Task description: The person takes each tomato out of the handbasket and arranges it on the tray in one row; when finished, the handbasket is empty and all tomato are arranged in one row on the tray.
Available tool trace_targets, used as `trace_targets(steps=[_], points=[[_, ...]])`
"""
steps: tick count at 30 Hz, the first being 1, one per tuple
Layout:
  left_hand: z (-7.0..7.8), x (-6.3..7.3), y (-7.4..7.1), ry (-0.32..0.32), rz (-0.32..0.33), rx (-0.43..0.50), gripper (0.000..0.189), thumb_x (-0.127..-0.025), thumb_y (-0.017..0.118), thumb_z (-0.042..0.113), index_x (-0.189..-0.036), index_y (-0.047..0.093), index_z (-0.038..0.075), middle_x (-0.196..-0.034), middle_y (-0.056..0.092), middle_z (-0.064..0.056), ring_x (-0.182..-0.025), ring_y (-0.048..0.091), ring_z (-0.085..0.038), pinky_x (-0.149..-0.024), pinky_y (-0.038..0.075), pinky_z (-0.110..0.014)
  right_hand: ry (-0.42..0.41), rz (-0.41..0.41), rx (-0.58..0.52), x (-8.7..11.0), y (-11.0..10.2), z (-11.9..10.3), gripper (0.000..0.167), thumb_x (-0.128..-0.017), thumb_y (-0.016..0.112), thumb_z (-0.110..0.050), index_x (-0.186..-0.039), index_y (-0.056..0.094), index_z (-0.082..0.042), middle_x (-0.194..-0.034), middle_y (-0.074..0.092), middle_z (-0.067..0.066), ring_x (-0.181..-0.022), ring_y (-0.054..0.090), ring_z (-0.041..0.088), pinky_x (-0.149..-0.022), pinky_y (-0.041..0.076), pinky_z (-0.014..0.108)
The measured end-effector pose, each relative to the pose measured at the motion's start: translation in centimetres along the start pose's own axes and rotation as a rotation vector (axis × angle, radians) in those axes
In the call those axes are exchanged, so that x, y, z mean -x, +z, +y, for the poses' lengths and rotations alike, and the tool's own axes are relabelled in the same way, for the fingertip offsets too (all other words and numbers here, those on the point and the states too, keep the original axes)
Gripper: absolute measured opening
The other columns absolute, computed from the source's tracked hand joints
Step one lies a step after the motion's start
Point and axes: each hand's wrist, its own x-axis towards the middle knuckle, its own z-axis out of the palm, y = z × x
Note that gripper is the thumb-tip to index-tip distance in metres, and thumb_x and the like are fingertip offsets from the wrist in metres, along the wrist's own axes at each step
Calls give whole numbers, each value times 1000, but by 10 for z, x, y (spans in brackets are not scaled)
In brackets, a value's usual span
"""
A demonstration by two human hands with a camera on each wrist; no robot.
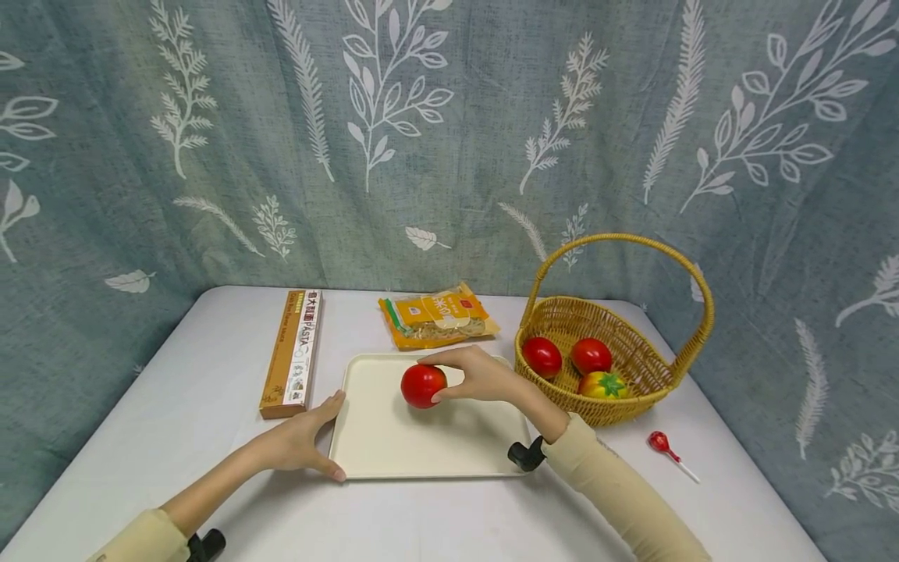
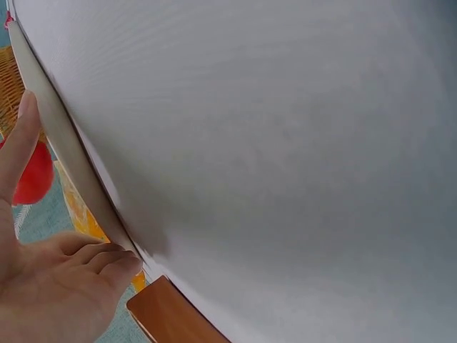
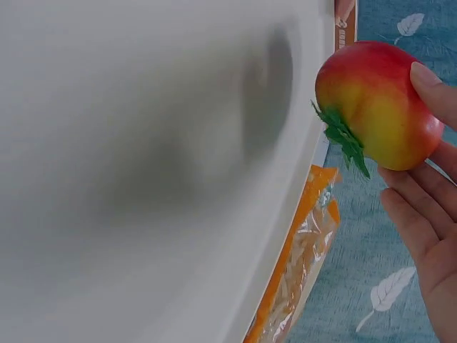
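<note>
A red tomato (image 1: 423,386) with a yellow-tinged underside and green leafy stem is held above the cream tray (image 1: 393,457). My right hand (image 1: 481,378) grips it from the right, the thumb on one side and fingers on the other. In the right wrist view the tomato (image 3: 378,107) hangs stem down, its shadow falling on the tray (image 3: 143,271). My left hand (image 1: 298,441) spreads along the tray's left side, thumb at the front left corner and fingertips by the left rim. The left wrist view shows that hand (image 2: 61,286) against the tray's edge (image 2: 64,143).
A wicker basket (image 1: 583,312) with several tomatoes stands at the right, its handle arching high. A lollipop (image 1: 660,442) lies in front of it. Behind the tray is an orange noodle packet (image 1: 435,316); left of it lies a long pasta box (image 1: 288,351) on the white table (image 1: 211,351).
</note>
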Motion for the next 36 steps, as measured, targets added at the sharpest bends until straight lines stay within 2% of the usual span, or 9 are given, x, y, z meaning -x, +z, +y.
trace_targets(steps=[4,17,26,30,36], points=[[0,-1,0,-4,1,-4,128,-59,87,44,-147,14,-14,-153,15,-30,-140,19,-45,-113,20,-56,-24,-29,10,-11,4,-1,53,-82,78,-27,-130,62,-10,-127,63,1,-120,56,14,-100,46,29],[1,0,0,-17,5,3,128,-58,88,43,-148,15,-13,-153,17,-29,-140,21,-45,-113,22,-56,16,-136,61,-33,5,-12,52,-79,81,-20,-126,64,-7,-125,65,3,-119,56,17,-101,45,28],[0,-1,0,-17,7,0,129,-57,87,45,-148,15,-12,-153,17,-29,-140,21,-44,-113,21,-55,-38,-93,0,-39,17,-9,53,-79,81,-24,-127,63,-8,-126,64,1,-120,56,14,-101,45,27],[0,-1,0,-15,7,-5,129,-58,88,45,-148,15,-12,-153,17,-29,-140,21,-44,-113,21,-55,-43,-96,-21,-42,21,-11,55,-80,80,-26,-128,62,-7,-127,63,2,-119,56,15,-101,45,29],[2,-1,0,-17,5,-2,128,-58,88,44,-147,16,-13,-152,17,-30,-139,21,-45,-112,22,-55,-74,-121,-46,-49,25,-17,59,-80,80,-26,-131,60,-5,-129,62,7,-121,55,15,-103,42,26]])
